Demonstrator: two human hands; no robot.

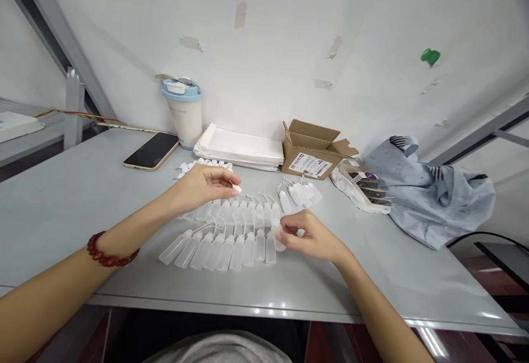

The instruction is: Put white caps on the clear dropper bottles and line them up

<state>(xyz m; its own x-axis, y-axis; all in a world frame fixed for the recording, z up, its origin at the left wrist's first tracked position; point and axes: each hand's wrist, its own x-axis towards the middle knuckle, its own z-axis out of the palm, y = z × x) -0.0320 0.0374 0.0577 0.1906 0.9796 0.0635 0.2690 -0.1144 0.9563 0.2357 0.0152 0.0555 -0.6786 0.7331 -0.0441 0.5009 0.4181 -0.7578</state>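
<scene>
Between thumb and fingers, my left hand (204, 188) pinches a small white cap (237, 189). It is raised above the back row of small translucent plastic bottles (243, 214). My right hand (308, 235) is closed on a translucent bottle (280, 240) at the right end of the rows; its fingers partly cover that bottle. A front row of similar bottles (215, 252) lies on the table, with thin pale tubes bending from their tops. Behind my left hand is a cluster of white caps (212, 162), partly hidden by that hand.
On the grey table (397, 280), a separate group of bottles (303, 193) lies ahead of my right hand. Farther back are a phone (151, 151), a lidded cup (185, 120), a stack of white trays (243, 145), an open cardboard box (312, 153), a plastic packet (366, 187) and blue cloth (433, 198).
</scene>
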